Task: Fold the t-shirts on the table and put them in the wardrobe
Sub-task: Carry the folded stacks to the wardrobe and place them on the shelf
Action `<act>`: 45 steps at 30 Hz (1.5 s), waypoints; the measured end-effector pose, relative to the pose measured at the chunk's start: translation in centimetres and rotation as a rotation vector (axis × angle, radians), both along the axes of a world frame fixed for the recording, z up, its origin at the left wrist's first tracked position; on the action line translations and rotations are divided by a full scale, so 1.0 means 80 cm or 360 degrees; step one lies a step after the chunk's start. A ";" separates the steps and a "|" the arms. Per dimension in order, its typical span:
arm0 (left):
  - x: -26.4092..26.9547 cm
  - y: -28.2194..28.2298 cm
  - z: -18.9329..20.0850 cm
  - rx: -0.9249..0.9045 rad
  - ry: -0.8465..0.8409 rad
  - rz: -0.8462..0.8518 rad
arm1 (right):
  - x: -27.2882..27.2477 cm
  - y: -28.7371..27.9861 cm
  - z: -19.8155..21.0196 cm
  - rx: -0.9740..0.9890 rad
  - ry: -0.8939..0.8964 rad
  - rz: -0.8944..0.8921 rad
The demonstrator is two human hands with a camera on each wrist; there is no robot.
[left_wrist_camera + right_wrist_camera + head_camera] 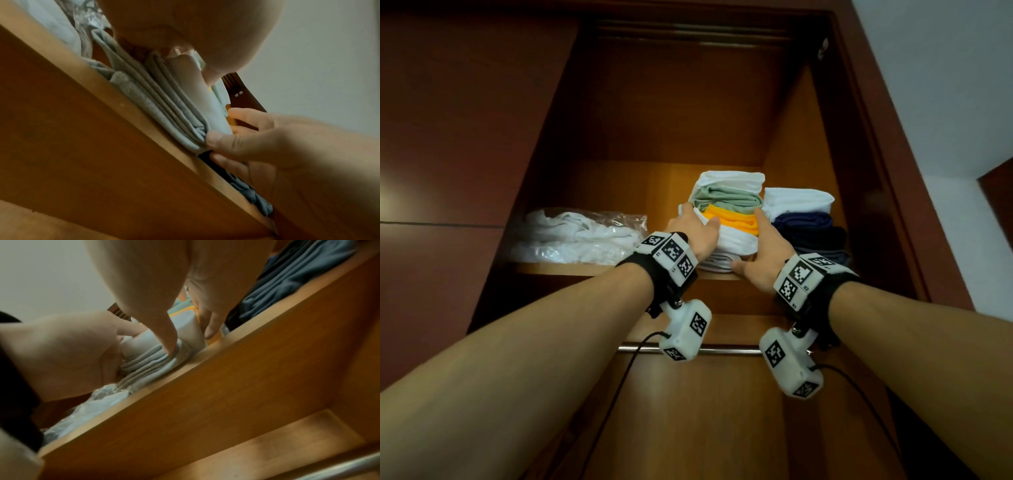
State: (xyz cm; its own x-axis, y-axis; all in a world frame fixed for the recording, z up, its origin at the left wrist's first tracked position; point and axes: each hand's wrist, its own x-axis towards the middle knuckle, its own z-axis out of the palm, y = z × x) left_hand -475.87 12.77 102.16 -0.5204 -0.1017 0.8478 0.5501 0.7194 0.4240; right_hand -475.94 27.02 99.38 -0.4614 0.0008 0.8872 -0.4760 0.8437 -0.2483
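Observation:
On the wardrobe shelf [571, 269] stands a stack of folded t-shirts [729, 202]: white on top, then green, orange [732, 219] and white layers [736, 241]. My left hand [697, 222] lies against the stack's left side, its thumb on the front. On the stack's right side my right hand [756, 246] has its fingers stretched up between the two piles and its thumb at the bottom front corner. In the left wrist view the right hand [267, 138] touches the folded edges [164, 100]. In the right wrist view the right thumb [164, 337] presses into the lowest folds [144, 366].
A second pile [808, 226] of white, navy, black and grey-blue shirts stands close against the wardrobe's right wall [801, 137]. A clear plastic bag of white cloth [575, 236] lies on the left of the shelf. A metal rail [732, 350] runs below the shelf.

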 end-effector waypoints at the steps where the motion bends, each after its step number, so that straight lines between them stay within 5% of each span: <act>1: -0.001 0.004 0.002 0.0012 -0.0013 -0.0021 | 0.001 0.005 0.000 0.0010 0.0012 -0.0011; 16: -0.045 0.035 0.010 0.0160 -0.0053 0.0035 | -0.014 0.028 0.008 0.0446 -0.0008 -0.0380; 25: -0.041 0.041 0.042 0.0746 -0.0091 -0.0838 | -0.032 0.019 0.007 0.0729 0.0039 -0.0664; 33: -0.029 0.044 0.067 0.0462 -0.0192 -0.0377 | -0.021 0.028 0.010 0.0774 -0.0133 -0.0544; 36: -0.018 0.045 0.069 0.0181 -0.0158 -0.0319 | -0.013 0.033 0.023 0.0689 -0.0180 -0.0433; 40: -0.021 0.039 0.069 0.0418 -0.0225 -0.0595 | -0.007 0.052 0.051 0.0377 0.0037 -0.0407; 45: -0.033 0.027 0.073 0.0472 -0.0289 -0.0691 | -0.019 0.088 0.072 0.0170 -0.0039 -0.0684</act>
State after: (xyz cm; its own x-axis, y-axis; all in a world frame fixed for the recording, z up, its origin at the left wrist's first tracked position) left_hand -478.52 14.95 108.03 -0.7030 -0.0659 0.7081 0.6686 0.2781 0.6896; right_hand -477.49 34.04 105.15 -0.4601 0.1064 0.8815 -0.0711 0.9852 -0.1560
